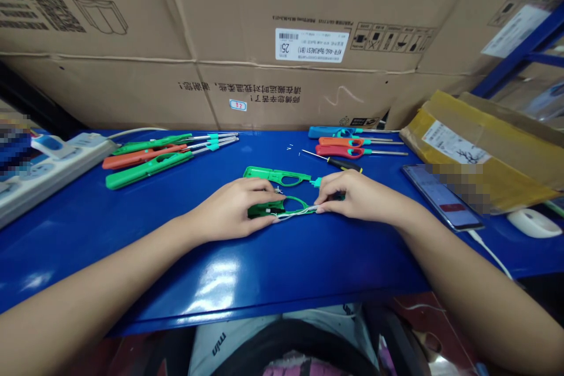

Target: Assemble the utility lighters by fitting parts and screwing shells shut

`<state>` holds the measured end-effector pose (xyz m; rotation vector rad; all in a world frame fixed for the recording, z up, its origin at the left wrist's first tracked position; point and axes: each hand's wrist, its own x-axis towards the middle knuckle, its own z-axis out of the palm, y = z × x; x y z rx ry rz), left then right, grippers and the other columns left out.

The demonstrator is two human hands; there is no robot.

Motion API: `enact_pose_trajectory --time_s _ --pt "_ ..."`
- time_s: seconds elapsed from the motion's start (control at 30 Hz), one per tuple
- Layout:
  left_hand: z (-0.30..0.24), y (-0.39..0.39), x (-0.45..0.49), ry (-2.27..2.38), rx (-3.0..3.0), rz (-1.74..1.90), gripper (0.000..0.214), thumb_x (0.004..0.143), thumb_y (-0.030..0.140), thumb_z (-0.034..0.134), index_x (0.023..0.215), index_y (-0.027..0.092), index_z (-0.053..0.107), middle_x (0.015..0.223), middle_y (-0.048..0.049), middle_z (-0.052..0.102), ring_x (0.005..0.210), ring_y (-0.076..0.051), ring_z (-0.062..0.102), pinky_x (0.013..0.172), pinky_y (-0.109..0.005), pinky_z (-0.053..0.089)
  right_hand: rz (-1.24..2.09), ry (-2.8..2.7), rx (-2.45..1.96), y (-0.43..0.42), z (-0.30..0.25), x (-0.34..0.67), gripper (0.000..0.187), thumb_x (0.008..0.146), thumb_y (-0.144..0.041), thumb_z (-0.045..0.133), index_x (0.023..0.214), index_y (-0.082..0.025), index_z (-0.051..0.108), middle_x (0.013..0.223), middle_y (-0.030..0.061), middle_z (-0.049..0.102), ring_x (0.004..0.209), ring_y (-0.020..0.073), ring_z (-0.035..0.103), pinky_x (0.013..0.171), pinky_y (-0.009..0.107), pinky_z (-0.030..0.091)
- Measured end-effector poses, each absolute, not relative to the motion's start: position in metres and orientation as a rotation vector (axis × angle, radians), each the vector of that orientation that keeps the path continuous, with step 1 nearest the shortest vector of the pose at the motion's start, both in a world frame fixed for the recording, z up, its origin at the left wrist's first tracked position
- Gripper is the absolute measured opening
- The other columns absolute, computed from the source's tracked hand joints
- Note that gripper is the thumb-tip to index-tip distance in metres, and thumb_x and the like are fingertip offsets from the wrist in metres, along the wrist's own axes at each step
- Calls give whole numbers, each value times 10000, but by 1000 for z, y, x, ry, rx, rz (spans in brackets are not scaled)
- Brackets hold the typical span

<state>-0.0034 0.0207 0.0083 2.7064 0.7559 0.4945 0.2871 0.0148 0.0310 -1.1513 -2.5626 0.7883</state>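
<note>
A green lighter casing half (294, 204) lies face up on the blue table, its inner side showing a black part and thin white wires (296, 213). My left hand (235, 208) grips the casing's wide end, fingers over the top and thumb along the near edge. At the narrow end, my right hand (352, 195) pinches the wires between thumb and fingers. Just beyond is a second green casing half (275, 175) with a trigger-guard loop. A teal nozzle piece (315, 182) shows by my right fingertips, partly hidden by them.
Green and orange stick lighters (147, 155) lie at left, near a white power strip (53, 170). Blue, orange and red lighters (339, 151) lie back right, with a screwdriver (346, 164). A phone (434, 194), mouse (534, 223) and yellow-taped parcel (497, 158) occupy the right. A carton (198, 29) stands behind.
</note>
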Motion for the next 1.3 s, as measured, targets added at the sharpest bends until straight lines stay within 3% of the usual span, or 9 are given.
enact_pose_trajectory --time_s 0.33,0.67,0.93,1.3 --pt "10 19 -4 781 2744 482 357 946 374 631 1259 217 699 1156 -86 723 1066 -243 691 917 -360 564 584 -2654 -1181 12 35 287 81 883 -248 717 926 -216 778 947 36 750 834 175 670 732 291 466" --pt "11 19 -3 775 2754 479 347 940 354 631 1253 220 697 1155 -81 721 1063 -246 694 916 -362 567 691 -2571 -1055 14 30 286 151 923 -309 668 954 -198 766 974 60 736 880 183 675 812 309 506" --pt "12 17 -2 783 2750 469 355 945 365 624 1257 214 699 1158 -88 720 1059 -248 691 910 -366 569 668 -2597 -997 14 27 284 159 941 -208 624 890 -199 774 929 52 741 851 175 685 818 304 512" --pt "10 17 -1 790 2703 477 350 948 349 627 1262 212 701 1125 -72 711 1040 -238 686 896 -365 566 391 -2771 -980 5 35 279 212 983 -223 563 796 -188 658 841 35 670 794 164 615 731 285 435"
